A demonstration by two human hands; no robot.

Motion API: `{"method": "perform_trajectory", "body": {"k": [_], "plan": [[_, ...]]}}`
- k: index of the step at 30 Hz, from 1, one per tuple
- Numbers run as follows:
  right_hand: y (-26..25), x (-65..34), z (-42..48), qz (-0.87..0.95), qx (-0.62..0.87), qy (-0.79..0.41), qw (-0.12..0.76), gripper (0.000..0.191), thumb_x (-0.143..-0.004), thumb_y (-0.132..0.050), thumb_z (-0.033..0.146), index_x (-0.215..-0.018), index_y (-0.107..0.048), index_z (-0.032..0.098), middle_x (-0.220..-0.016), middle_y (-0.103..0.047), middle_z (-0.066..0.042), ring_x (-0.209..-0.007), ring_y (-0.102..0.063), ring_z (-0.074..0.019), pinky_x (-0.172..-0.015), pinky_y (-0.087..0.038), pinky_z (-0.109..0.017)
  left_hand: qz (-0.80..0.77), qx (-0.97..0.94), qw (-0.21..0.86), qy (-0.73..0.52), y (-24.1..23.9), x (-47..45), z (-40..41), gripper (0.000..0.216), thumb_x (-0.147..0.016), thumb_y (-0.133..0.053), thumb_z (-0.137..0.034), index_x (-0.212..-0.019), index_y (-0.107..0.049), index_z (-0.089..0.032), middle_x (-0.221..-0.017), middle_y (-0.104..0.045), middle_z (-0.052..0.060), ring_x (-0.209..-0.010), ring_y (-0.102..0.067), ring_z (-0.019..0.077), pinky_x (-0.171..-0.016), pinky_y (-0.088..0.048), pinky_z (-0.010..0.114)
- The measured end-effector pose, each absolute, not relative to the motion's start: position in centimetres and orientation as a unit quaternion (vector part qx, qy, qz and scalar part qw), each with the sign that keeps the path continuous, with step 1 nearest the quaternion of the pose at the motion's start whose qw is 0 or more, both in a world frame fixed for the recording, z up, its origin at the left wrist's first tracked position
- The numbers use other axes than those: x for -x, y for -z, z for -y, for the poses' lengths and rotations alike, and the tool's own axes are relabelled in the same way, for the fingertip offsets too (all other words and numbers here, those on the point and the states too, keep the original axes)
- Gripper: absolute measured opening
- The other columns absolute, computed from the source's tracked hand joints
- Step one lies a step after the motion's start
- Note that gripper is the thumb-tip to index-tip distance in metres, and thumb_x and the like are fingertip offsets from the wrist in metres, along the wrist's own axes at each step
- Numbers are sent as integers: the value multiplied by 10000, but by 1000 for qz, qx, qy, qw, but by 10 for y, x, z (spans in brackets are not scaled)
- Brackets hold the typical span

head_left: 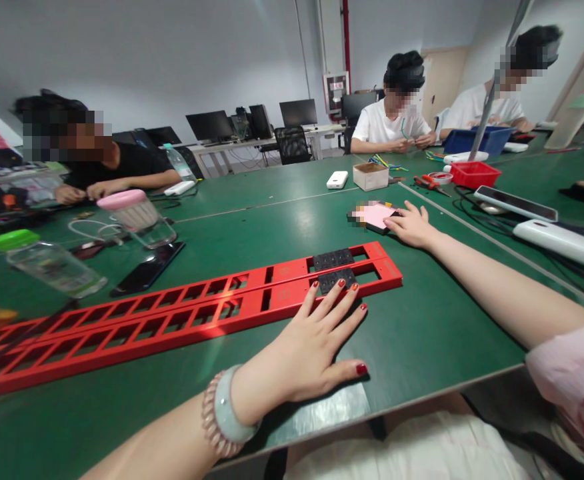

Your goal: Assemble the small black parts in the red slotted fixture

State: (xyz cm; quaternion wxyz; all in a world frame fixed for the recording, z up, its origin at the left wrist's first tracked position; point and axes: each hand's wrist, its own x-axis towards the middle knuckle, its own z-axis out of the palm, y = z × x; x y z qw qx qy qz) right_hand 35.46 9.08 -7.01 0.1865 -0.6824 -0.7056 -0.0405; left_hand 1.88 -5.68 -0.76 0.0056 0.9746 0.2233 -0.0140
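Observation:
Two long red slotted frames (182, 307) lie side by side across the green table (422, 333). Small black modules (335, 270) sit in the slots near their right end. My left hand (317, 347) lies flat and open on the table, fingertips resting on the nearer frame beside the black modules. My right hand (412, 225) reaches farther out, fingers spread, touching a pink phone (375, 217) lying flat on the table. Neither hand holds anything.
A black phone (147, 269), a pink-lidded jar (135, 217) and a green-lidded jar (47, 260) stand left. A small cardboard box (371, 176), white power bank (337, 179), red tray (475, 175), cables and white devices (562, 243) lie right. Three other people sit around the table.

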Motion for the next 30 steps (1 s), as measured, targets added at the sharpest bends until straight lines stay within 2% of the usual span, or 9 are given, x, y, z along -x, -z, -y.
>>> {"method": "perform_trajectory", "body": {"k": [9,12,16,20,25,30], "plan": [[72,-361,-94,722,657,52,212,483,-896,-298,519,-1055,-691,287,-1215,-552,-107,-1198,-404,-323,-971,-300,-562,-220,-975,14,19,8,-21,55,691,-865,-284,-644,-1428,-251,-245,-1511,-168,88,-1392,-92,331,-1086,-27,572],[74,-363,-94,736,633,56,233,472,-902,-305,495,-1039,-699,272,-1193,-551,-117,-1164,-442,-305,-964,-320,-532,-226,-973,26,31,7,-22,56,703,-859,-276,-655,-1429,-249,-244,-1513,-149,87,-1390,-83,340,-1082,-28,581],[75,-364,-91,736,602,61,304,454,-900,-340,465,-1039,-698,225,-1138,-564,-123,-1102,-498,-271,-953,-370,-467,-227,-973,31,34,6,-22,56,711,-858,-270,-658,-1430,-247,-236,-1514,-139,88,-1391,-72,341,-1082,-28,583],[75,-361,-88,713,564,78,410,317,-840,-488,399,-959,-709,204,-1051,-585,-110,-995,-556,-236,-896,-444,-395,-227,-973,31,38,5,-22,56,721,-856,-270,-661,-1429,-250,-224,-1514,-146,91,-1393,-60,336,-1085,-22,579],[66,-351,-78,673,566,108,464,213,-779,-585,358,-856,-713,206,-996,-571,-105,-948,-555,-242,-867,-465,-410,-223,-974,25,33,6,-22,57,714,-863,-265,-652,-1430,-248,-217,-1515,-147,90,-1394,-60,328,-1089,-12,568],[57,-340,-64,682,575,75,445,265,-766,-606,373,-958,-703,217,-1027,-538,-104,-951,-541,-247,-854,-473,-418,-219,-975,20,26,7,-21,57,703,-870,-259,-642,-1429,-248,-216,-1516,-149,84,-1396,-60,324,-1089,-16,566]]}}
